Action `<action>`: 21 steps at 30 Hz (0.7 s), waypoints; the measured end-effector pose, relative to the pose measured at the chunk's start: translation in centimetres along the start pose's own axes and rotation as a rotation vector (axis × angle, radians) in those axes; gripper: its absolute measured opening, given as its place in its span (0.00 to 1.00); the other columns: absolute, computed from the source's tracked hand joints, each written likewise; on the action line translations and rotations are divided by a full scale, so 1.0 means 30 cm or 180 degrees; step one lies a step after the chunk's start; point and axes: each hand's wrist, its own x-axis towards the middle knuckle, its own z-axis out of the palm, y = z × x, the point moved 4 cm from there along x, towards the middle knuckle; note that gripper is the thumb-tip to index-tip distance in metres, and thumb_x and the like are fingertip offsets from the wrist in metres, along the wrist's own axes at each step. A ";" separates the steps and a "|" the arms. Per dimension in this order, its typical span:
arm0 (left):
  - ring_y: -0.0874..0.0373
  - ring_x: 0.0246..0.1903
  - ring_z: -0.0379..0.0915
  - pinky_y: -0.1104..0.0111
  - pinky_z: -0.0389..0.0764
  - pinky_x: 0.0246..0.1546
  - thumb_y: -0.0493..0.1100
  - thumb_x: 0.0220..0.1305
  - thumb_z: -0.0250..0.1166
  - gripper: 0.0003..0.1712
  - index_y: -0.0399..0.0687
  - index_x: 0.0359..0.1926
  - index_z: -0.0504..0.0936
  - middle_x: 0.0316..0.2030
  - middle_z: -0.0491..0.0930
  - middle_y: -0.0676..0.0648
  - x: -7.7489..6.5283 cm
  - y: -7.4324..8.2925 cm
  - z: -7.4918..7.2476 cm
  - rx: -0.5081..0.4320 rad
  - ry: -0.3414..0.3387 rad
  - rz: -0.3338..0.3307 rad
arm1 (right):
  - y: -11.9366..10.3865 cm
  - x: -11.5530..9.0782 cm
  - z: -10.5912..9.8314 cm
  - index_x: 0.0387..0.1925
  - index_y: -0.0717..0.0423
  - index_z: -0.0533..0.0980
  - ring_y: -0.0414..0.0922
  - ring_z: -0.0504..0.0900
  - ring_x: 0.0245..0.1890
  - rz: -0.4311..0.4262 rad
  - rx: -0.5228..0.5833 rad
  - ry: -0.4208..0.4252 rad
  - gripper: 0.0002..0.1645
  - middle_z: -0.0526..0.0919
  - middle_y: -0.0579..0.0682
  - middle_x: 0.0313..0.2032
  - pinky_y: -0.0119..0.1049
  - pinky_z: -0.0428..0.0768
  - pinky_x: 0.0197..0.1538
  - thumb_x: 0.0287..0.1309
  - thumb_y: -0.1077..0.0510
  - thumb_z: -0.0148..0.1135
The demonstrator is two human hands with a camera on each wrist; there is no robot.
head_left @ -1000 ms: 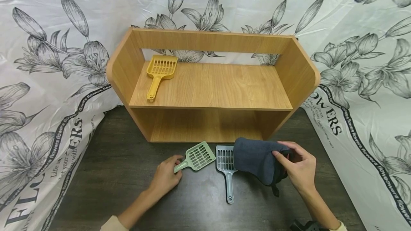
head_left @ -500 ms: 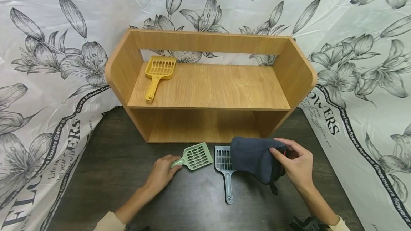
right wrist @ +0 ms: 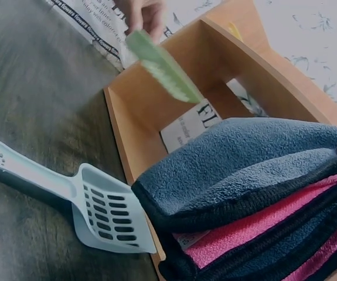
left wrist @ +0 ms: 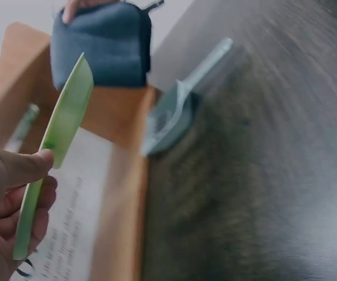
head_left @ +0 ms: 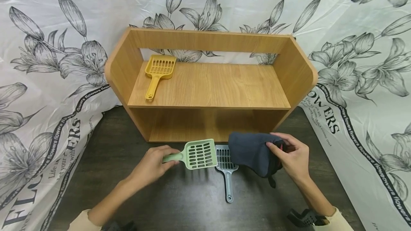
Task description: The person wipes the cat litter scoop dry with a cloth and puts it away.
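Observation:
My left hand [head_left: 155,163] grips the green slotted litter scoop [head_left: 200,154] by its handle, the scoop held up off the table. In the left wrist view the thumb and curled fingers pinch that handle. My right hand [head_left: 293,156] pinches one edge of a folded dark blue cloth [head_left: 252,150]. Pink layers show between its folds in the right wrist view. A light blue litter scoop [head_left: 228,183] lies on the table between the hands, handle toward me. The cloth and green scoop overlap its head from the head view.
A wooden two-level shelf [head_left: 208,108] stands behind the hands. On its upper board lies a yellow litter scoop [head_left: 158,72], at the left. White flowered sheeting [head_left: 48,45] hangs behind and at both sides of the dark table [head_left: 179,202].
My left hand has picked the green scoop up from the table, its head now beside the light blue scoop. The right hand and cloth have shifted slightly up and left.

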 end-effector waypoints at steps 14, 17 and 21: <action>0.69 0.33 0.77 0.74 0.80 0.32 0.36 0.60 0.79 0.15 0.45 0.49 0.91 0.38 0.88 0.57 0.074 0.199 -0.041 -0.0515 -0.0432 0.0668 | -0.019 0.059 0.120 0.50 0.65 0.86 0.37 0.66 0.08 -0.0053 0.0239 -0.0374 0.19 0.77 0.44 0.18 0.32 0.65 0.11 0.56 0.76 0.74; 0.70 0.33 0.77 0.75 0.79 0.32 0.36 0.60 0.79 0.15 0.46 0.49 0.91 0.38 0.88 0.57 0.094 0.228 -0.038 -0.0452 -0.0462 0.0806 | -0.018 0.076 0.154 0.50 0.62 0.86 0.37 0.69 0.09 0.0004 0.0268 -0.0495 0.18 0.80 0.45 0.19 0.32 0.67 0.12 0.58 0.72 0.75; 0.71 0.32 0.75 0.76 0.78 0.30 0.36 0.60 0.79 0.15 0.46 0.49 0.91 0.38 0.88 0.56 0.116 0.252 -0.037 -0.0426 -0.0511 0.0874 | -0.021 0.098 0.203 0.50 0.62 0.86 0.37 0.77 0.16 0.0100 0.0396 -0.0672 0.17 0.84 0.45 0.23 0.29 0.73 0.18 0.59 0.71 0.75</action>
